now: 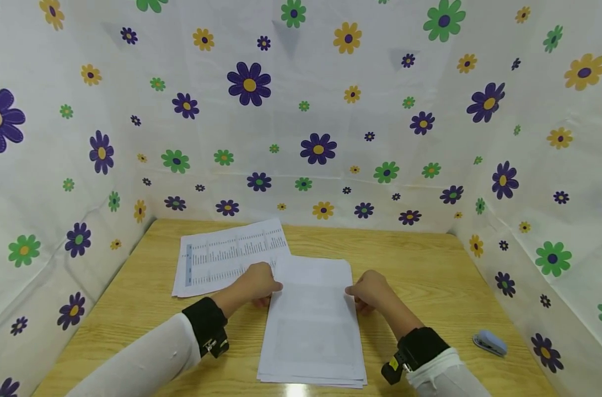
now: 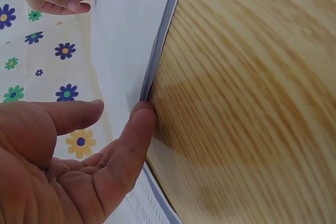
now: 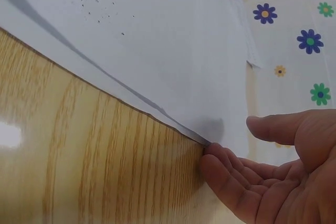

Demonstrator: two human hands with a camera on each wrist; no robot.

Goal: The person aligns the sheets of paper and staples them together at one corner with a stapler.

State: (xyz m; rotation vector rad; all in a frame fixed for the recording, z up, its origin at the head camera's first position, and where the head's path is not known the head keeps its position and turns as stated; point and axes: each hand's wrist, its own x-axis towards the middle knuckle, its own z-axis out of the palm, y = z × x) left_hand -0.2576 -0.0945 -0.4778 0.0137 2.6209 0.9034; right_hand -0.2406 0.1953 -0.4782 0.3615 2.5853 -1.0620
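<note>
A small stack of white paper sheets (image 1: pixel 313 331) lies on the wooden table, its upper side mostly blank with faint print showing through. At its left edge is my left hand (image 1: pixel 255 284); in the left wrist view the index finger (image 2: pixel 137 129) touches the sheet edges while the thumb stays apart from it. My right hand (image 1: pixel 372 289) is at the opposite edge. Its fingertips (image 3: pixel 215 163) touch the paper's side in the right wrist view, with the thumb raised off the sheets. Lower sheets stick out slightly at the bottom of the stack.
Printed sheets (image 1: pixel 231 256) with tables of text lie at the back left, partly under the blank stack's upper corner. A light blue stapler (image 1: pixel 490 342) sits near the table's right side. Flower-patterned white cloth (image 1: pixel 301 121) encloses the wooden table (image 1: pixel 410 259) at the back and sides.
</note>
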